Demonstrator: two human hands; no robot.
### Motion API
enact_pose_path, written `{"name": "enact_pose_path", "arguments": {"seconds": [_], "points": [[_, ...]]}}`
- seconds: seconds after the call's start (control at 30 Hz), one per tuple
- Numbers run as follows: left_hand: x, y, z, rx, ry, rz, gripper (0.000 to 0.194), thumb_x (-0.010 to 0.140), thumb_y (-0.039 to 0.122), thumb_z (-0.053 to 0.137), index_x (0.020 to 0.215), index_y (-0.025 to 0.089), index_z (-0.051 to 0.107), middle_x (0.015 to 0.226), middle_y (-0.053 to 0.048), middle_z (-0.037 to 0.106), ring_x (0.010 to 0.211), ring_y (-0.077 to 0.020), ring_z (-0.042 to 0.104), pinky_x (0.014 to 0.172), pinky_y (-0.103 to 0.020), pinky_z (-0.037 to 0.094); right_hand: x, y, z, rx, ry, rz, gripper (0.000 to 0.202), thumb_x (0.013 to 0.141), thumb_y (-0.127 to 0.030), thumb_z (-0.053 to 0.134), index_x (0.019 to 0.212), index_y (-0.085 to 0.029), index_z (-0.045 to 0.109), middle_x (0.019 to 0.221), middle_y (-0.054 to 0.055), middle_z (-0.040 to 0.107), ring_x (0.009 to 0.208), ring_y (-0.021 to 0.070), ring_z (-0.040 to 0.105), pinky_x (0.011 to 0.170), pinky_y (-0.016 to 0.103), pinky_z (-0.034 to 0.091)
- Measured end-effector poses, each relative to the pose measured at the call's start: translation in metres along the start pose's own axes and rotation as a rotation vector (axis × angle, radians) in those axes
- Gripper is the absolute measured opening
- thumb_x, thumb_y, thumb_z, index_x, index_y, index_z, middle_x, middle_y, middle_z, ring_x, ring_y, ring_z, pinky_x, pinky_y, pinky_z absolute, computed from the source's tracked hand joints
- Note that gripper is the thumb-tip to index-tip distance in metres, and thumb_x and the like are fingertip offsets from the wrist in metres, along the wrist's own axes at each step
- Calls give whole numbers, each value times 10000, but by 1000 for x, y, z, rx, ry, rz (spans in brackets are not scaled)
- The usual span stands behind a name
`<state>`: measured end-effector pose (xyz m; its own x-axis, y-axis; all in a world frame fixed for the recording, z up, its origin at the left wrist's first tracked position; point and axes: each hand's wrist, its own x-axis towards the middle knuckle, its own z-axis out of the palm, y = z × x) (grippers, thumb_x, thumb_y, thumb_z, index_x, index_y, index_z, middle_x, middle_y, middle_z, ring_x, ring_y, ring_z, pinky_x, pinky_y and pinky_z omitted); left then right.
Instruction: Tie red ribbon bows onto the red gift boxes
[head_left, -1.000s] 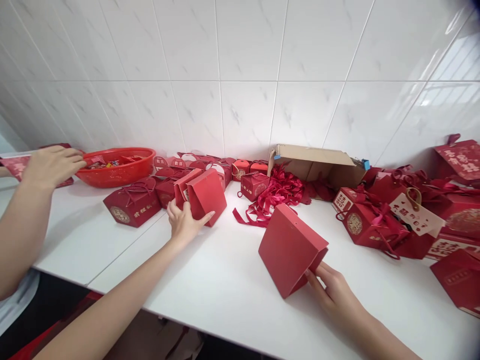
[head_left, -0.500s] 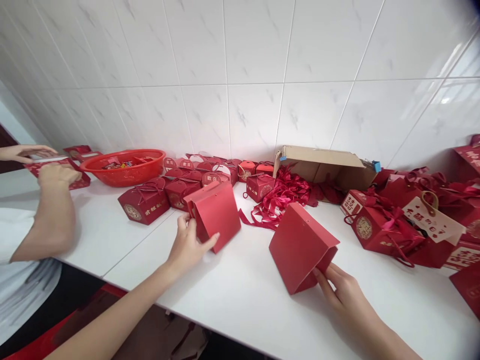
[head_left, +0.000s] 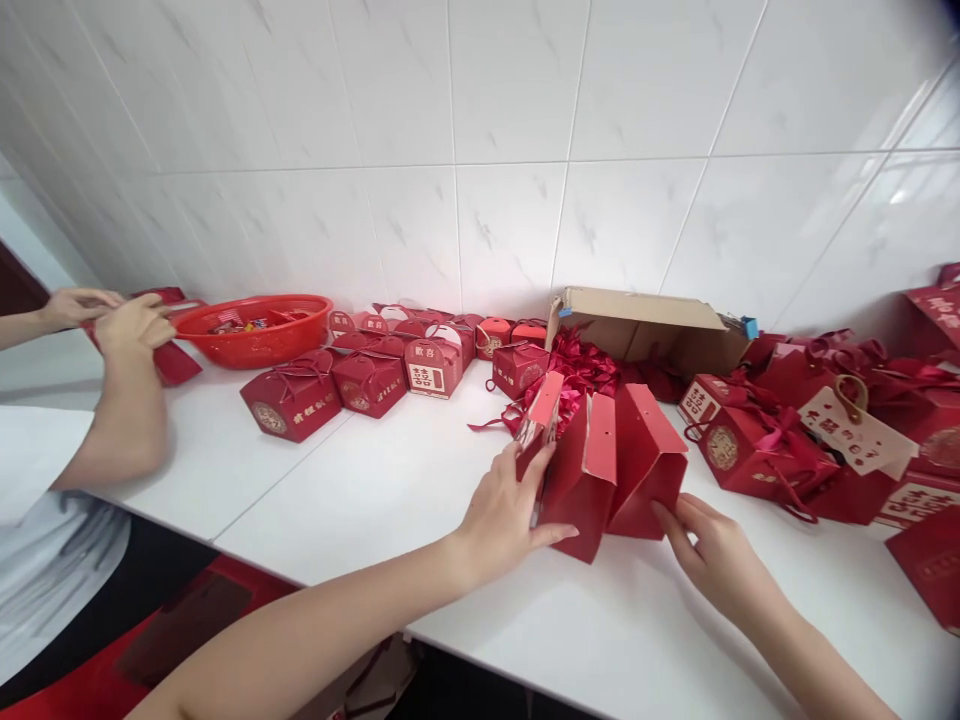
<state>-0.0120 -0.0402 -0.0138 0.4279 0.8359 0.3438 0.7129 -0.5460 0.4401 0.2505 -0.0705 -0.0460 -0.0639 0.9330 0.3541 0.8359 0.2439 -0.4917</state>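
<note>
My left hand (head_left: 504,520) grips red folded card pieces, a narrow one (head_left: 541,410) under its fingers and a wider one (head_left: 581,475) beside it, both standing on edge. Right of these, a red open-ended card sleeve (head_left: 643,450) stands tilted on the white table, close against the wider piece. The fingers of my right hand (head_left: 701,540) pinch the sleeve's lower right edge. Behind the pieces lies a heap of dark red ribbon (head_left: 585,362), partly covered by them.
Finished red boxes (head_left: 294,400) line the table (head_left: 360,480) at the left, near a red basin (head_left: 262,335) of sweets. A cardboard box (head_left: 641,310) lies at the wall. More red boxes (head_left: 757,445) crowd the right. At far left, a person's hands (head_left: 131,320) hold red card.
My left hand has moved right with its card pieces, up against the sleeve at my right hand. That sleeve has turned and shifted slightly back. The other person's red card has tilted.
</note>
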Motion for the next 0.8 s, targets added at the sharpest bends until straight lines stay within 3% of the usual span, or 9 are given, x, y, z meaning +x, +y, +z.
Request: {"name": "enact_pose_path", "arguments": {"seconds": [0.13, 0.2, 0.33, 0.5, 0.63, 0.8], "points": [[2, -14, 4, -189, 125, 104, 1152, 657, 476, 765, 1464, 303, -39, 1436, -176, 267, 1317, -361, 348, 1038, -561, 367, 7, 9, -19, 13, -120, 42, 328, 932, -388, 354, 745, -207, 554, 755, 61, 620, 651, 195, 594, 576, 299, 458], [8, -27, 3, -306, 87, 83, 1302, 565, 493, 818, 1459, 309, -110, 1504, -183, 143, 1378, -394, 232, 1076, -595, 293, 8, 6, -26, 27, -156, 37, 323, 926, -372, 356, 766, -203, 580, 750, 65, 632, 662, 202, 599, 591, 307, 466], [21, -46, 5, -532, -130, 45, 1360, 522, 475, 847, 1466, 321, -120, 1556, -164, 54, 1427, -381, 102, 1125, -581, 193, 8, -3, -35, 55, -199, 23, 315, 907, -331, 370, 762, -187, 610, 731, 67, 646, 653, 197, 599, 611, 311, 479], [15, -37, 13, -596, -128, 72, 1313, 523, 516, 832, 1482, 319, -43, 1546, -163, 120, 1413, -379, 170, 1115, -568, 233, 7, -5, -56, 157, -291, 34, 229, 833, -262, 455, 767, -204, 666, 712, 36, 676, 627, 183, 624, 602, 298, 513], [9, -28, 14, -553, -203, 130, 1266, 551, 513, 817, 1479, 334, -24, 1516, -161, 156, 1393, -373, 223, 1071, -563, 318, 1, 8, -77, 116, -223, 87, 176, 770, -258, 529, 697, -231, 686, 666, 8, 684, 606, 189, 638, 553, 293, 527], [24, -46, 13, -515, -267, 109, 1369, 503, 533, 828, 1479, 307, -104, 1562, -155, 12, 1437, -375, 35, 1118, -602, 176, -24, 26, -97, 129, -196, 106, 178, 792, -306, 556, 829, -229, 712, 791, 39, 722, 691, 212, 671, 581, 308, 560]]}}
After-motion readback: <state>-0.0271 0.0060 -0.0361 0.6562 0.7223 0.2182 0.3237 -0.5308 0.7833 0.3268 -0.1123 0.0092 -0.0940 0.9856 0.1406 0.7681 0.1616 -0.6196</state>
